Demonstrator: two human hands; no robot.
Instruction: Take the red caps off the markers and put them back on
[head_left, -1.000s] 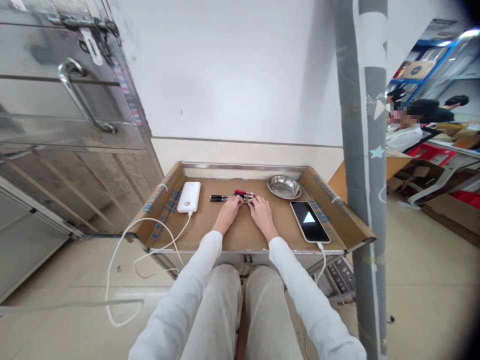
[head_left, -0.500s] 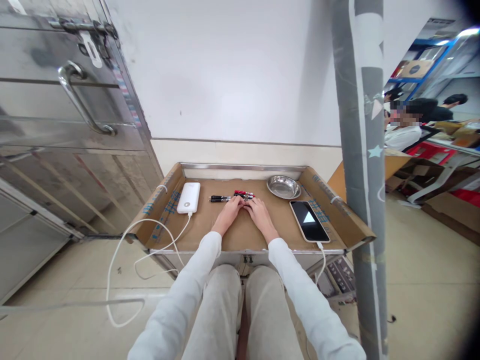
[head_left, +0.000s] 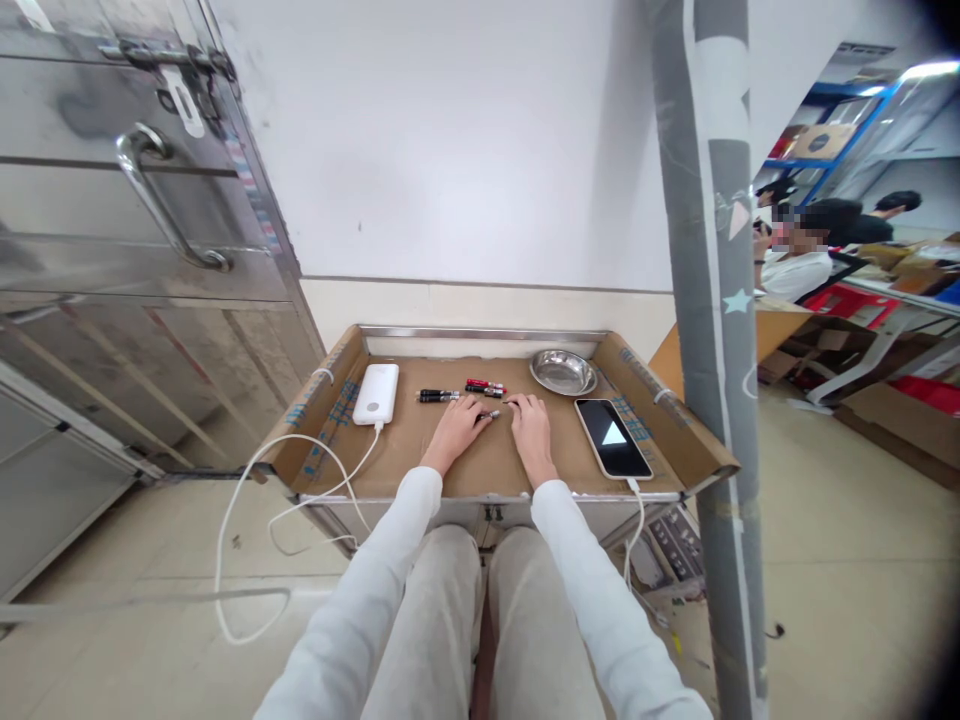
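My left hand [head_left: 457,428] is closed around a pen [head_left: 489,415], whose silvery end sticks out to the right past my fingers. Apart from it, my right hand [head_left: 531,430] pinches at the fingertips; a small thin piece seems to be there, too small to name. Black pens [head_left: 436,396] lie just beyond my left hand, partly covered by its fingers. Between and beyond the two hands rest a red pen [head_left: 486,385] and another black pen [head_left: 484,391], side by side on the brown cardboard [head_left: 480,470].
A white power bank [head_left: 376,394] with a cable lies on the left. At the right are a shiny metal bowl [head_left: 562,372] and a plugged-in phone [head_left: 613,438]. Cardboard flaps edge the table. A grey wrapped pole [head_left: 709,350] stands close on the right; people sit beyond it.
My hands were together over the pens. Now they have parted, the right one moving right, and the end of a pen shows in my left hand.
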